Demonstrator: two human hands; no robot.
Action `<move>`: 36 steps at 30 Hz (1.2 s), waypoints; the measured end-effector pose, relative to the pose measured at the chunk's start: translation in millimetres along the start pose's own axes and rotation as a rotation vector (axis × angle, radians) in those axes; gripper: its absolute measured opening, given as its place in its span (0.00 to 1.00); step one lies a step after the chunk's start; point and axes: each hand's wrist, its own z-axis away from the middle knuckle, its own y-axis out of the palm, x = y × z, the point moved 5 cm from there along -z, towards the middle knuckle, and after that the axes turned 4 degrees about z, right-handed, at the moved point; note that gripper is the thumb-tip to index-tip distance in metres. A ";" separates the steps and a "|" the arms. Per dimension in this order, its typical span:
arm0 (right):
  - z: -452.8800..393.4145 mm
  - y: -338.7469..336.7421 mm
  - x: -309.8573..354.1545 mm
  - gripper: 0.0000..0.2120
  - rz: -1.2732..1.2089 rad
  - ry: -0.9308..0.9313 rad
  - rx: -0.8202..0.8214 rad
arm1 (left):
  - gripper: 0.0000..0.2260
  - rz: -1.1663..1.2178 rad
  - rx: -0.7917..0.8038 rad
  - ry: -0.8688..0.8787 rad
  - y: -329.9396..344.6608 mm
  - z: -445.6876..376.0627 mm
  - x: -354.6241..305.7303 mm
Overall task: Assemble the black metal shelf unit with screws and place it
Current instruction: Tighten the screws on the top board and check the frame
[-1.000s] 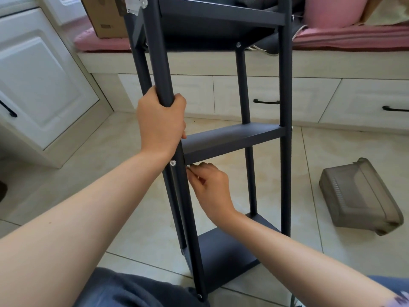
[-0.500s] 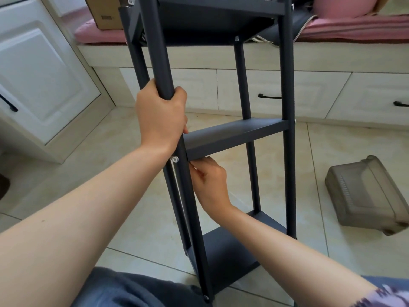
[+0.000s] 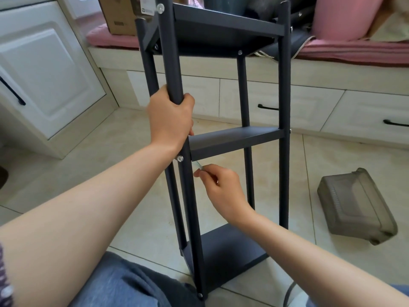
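Observation:
The black metal shelf unit (image 3: pixel 236 140) stands upright on the tiled floor between my knees, with three shelves fixed to four round posts. My left hand (image 3: pixel 170 117) is wrapped around the near left post just above the middle shelf. A silver screw head (image 3: pixel 180 158) shows on that post below my wrist. My right hand (image 3: pixel 218 185) sits under the middle shelf, fingers pinched on a small thin metal tool (image 3: pixel 198 165) that points up at the shelf's near left corner.
A grey translucent plastic box (image 3: pixel 356 204) lies on the floor to the right. White drawers (image 3: pixel 309 107) with black handles and a pink-cushioned bench run behind the shelf. A white cabinet door (image 3: pixel 44 69) stands at the left. A cardboard box (image 3: pixel 120 16) rests on the bench.
My right hand has drawn back down and right from the post, and the thin tool is now visible in its fingers. My left hand keeps its grip on the post.

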 end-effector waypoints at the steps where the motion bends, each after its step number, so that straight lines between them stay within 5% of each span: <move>1: -1.2 -0.3 4.0 0.11 -0.017 0.005 0.006 | 0.13 0.002 0.001 0.000 0.0 0.1 -0.1; 14: -10.8 0.1 2.1 0.12 -0.114 0.084 -0.047 | 0.13 -0.026 0.006 0.010 -0.1 -3.8 1.2; 16: -11.0 1.3 2.3 0.17 -0.112 0.073 -0.060 | 0.13 -0.024 0.005 0.008 0.3 -3.9 0.7; 36: -26.8 31.5 -14.1 0.11 -0.140 -0.139 -0.290 | 0.12 -0.008 0.023 -0.002 7.0 -6.0 -3.1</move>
